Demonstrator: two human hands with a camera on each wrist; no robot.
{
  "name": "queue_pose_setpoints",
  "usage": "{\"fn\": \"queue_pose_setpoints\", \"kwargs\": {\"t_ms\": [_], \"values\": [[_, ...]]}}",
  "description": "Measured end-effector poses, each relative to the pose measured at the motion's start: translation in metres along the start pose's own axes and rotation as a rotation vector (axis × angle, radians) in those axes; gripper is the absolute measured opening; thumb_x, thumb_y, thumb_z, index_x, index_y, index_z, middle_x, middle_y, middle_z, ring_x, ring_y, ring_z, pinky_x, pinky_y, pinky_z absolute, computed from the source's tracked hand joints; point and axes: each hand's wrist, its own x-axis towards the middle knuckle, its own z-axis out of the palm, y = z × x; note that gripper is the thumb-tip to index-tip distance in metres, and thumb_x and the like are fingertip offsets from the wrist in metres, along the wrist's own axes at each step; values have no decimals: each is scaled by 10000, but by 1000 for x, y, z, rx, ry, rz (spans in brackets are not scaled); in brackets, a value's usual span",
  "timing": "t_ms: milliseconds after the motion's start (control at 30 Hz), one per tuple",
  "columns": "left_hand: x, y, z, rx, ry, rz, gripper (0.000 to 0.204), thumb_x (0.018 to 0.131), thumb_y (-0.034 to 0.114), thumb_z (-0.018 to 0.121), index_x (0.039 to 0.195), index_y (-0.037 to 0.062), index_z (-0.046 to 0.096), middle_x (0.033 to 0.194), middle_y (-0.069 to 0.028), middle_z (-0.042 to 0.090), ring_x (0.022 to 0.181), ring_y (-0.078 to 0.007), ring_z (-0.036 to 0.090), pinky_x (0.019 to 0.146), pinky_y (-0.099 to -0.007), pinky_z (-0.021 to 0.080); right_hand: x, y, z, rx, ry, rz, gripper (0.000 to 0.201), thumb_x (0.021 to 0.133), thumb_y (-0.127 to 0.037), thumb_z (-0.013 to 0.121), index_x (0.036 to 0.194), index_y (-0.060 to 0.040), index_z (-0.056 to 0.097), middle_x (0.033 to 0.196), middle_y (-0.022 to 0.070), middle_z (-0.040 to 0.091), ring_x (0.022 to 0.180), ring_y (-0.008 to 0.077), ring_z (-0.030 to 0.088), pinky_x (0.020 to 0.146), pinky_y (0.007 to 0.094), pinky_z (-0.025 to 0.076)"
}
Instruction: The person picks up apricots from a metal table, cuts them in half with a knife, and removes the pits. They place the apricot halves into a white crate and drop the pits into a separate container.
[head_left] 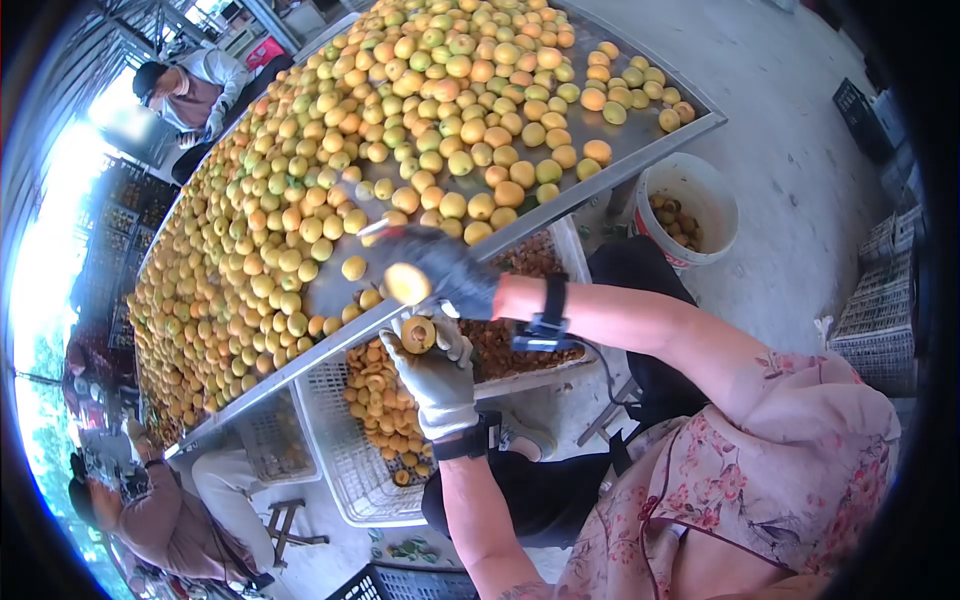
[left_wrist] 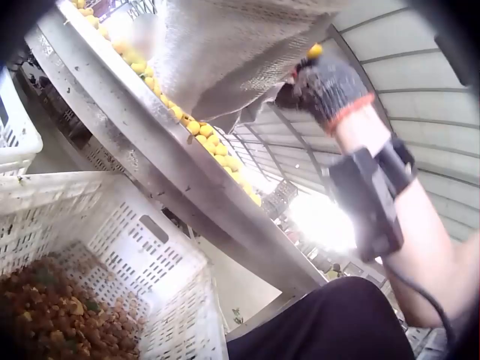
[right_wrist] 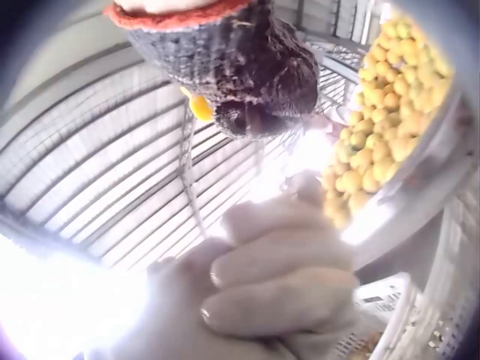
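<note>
My left hand (head_left: 440, 385), in a white glove, holds a cut apricot half (head_left: 418, 334) with a brown centre facing up. Close above it, my right hand (head_left: 440, 268) wears a dark grey glove with an orange-red cuff. A second apricot half (head_left: 408, 284), pale cut face outward, is held at its fingers; a bit of orange fruit (right_wrist: 200, 107) peeks past this glove in the right wrist view. Something blurred, red and white, shows at the right fingertips. The white glove (left_wrist: 247, 56) hides its own fingers in the left wrist view.
A metal-edged table (head_left: 560, 212) heaped with apricots slopes ahead. Below stand a white crate (head_left: 335, 480) of halved apricots and another white crate (left_wrist: 180, 262) of brown pits. A white bucket (head_left: 712, 195) is to the right. Two other people sit around the table.
</note>
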Motion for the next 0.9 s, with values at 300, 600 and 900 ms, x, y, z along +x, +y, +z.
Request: {"fn": "queue_pose_setpoints", "kwargs": {"t_ms": [300,600,900], "values": [[-6,10,4,-22,4,67,506,925,513,406,713,71,532,591,-19,478,459,-113,390,397,-240,305,31,5,42,-80,110,142,248,915,-313,609,778,-107,592,551,-42,485,369,47,392,316,210,281],[14,-15,45,55,220,50,507,921,597,371,815,120,507,586,3,447,433,-107,357,386,-230,222,16,8,-10,-151,29,-169,312,963,-186,504,1238,-41,540,1222,52,553,1033,117,574,809,213,507],[44,-57,27,565,381,333,531,963,492,351,1167,38,536,1088,-73,585,994,-191,562,853,-316,462,9,-3,-27,3,192,-247,306,939,-236,579,1123,6,609,926,-11,634,820,44,561,715,210,479]]}}
